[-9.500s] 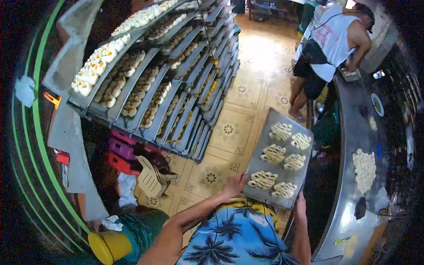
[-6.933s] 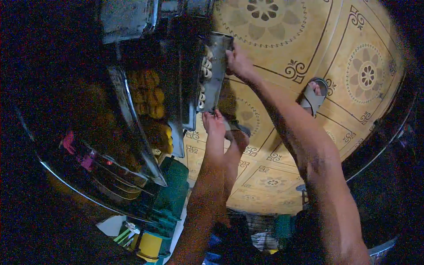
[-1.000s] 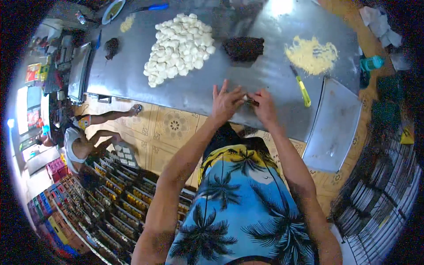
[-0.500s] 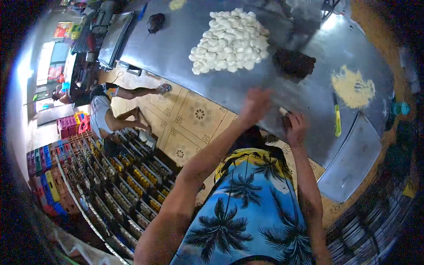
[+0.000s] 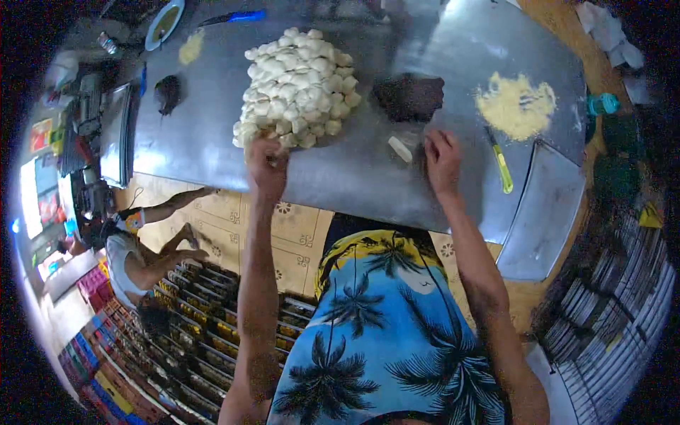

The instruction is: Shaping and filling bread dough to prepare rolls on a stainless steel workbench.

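My left hand [image 5: 268, 161] has its fingers curled at the lower-left edge of a heap of white dough balls [image 5: 296, 85]; what they grip is hidden. My right hand [image 5: 439, 156] rests with loosely bent fingers, apparently holding nothing, beside a small white dough strip [image 5: 400, 149]. All lie on a metal table [image 5: 340, 184]. Behind the strip is a dark brown mass [image 5: 407, 95]. Right of my right hand are a knife with a yellow-green handle [image 5: 502, 166] and a patch of pale powder [image 5: 515, 103].
A metal sheet [image 5: 531, 212] lies at the right; a tray stack [image 5: 117, 134], plate [image 5: 164, 23] and blue-handled tool [image 5: 241, 15] are at the left and back. A co-worker [image 5: 131, 262] bends low beside racks of filled trays [image 5: 212, 319]. More racks [image 5: 609, 304] stand right.
My left hand has moved left to the dough heap, away from my right hand. My right hand has shifted farther onto the table; the white strip now lies apart from it.
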The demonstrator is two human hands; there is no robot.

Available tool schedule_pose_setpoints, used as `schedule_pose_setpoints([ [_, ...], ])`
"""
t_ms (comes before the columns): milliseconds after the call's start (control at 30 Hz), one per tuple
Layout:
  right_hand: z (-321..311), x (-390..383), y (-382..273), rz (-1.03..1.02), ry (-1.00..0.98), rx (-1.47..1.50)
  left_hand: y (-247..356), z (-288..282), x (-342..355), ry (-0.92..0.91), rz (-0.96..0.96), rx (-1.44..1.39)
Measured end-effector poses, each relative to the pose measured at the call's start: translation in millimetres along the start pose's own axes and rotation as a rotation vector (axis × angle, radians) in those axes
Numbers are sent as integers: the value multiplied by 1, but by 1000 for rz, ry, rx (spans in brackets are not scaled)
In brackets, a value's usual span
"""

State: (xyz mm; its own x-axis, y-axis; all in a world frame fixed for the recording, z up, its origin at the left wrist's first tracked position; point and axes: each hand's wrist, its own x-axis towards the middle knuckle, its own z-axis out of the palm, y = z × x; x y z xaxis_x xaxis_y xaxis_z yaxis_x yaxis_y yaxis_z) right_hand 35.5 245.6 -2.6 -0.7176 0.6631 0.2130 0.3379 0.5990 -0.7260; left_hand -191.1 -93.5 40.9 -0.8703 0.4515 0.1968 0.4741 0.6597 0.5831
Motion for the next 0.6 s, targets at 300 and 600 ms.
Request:
schedule_pose_setpoints([
  [300,9,49,11,-248,13,-268,90,79,-100,-650,-491,-902],
  [600,-34,76,26,258,-870,97,168,131,-93,-770,-354,-679],
])
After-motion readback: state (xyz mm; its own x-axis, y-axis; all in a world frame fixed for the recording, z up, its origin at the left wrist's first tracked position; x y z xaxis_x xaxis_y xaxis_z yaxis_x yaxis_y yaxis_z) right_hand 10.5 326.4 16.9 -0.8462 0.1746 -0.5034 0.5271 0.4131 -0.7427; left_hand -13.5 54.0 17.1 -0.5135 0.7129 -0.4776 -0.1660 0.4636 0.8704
